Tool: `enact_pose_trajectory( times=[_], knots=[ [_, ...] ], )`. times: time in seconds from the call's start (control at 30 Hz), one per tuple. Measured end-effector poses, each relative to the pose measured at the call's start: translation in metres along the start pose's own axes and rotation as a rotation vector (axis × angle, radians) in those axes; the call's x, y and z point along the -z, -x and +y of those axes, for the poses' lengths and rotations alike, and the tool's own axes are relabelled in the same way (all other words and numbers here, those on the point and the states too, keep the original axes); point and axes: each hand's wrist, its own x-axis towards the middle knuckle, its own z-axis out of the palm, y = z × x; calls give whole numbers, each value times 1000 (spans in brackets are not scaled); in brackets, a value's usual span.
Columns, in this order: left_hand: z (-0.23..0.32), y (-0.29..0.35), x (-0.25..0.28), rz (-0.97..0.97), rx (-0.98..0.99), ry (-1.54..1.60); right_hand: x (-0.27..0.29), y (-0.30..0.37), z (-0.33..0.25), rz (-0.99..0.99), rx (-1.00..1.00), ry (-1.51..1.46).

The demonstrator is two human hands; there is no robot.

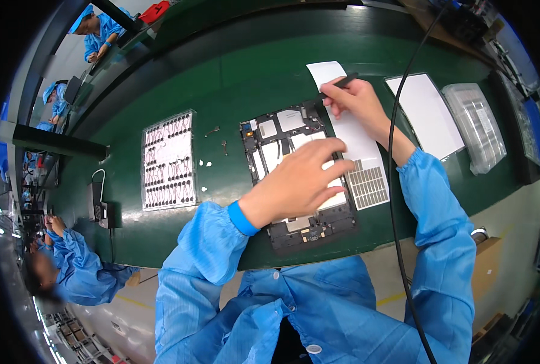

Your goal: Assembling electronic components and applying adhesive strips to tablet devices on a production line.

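An opened tablet-like device (297,225) lies on the green bench before me, its black frame, circuit boards and pale battery blocks exposed. My left hand (303,179) hovers over or rests on its middle, fingers spread, and holds nothing that shows. A slim black stick-like tool (346,80) is pinched in my right hand (358,104), at the device's far right corner; its working tip is hard to make out. Beneath that hand runs a long white backing sheet (356,134), with rows of grey rectangular stickers (368,185) at its near end, beside the device.
To the left stands a clear tray (168,161) of small black round parts with wires; two similar parts (224,147) and white bits lie beside it. White paper (425,115) and a clear plastic box (475,127) are at right. A black cable (393,182) hangs across the view. Co-workers sit leftward.
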Motion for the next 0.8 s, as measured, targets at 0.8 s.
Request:
enact_pose_trajectory(
  times=[0.8],
  knots=[
    [-51, 21, 14, 242, 324, -294, -12, -13, 15, -65, 78, 93]
  ],
)
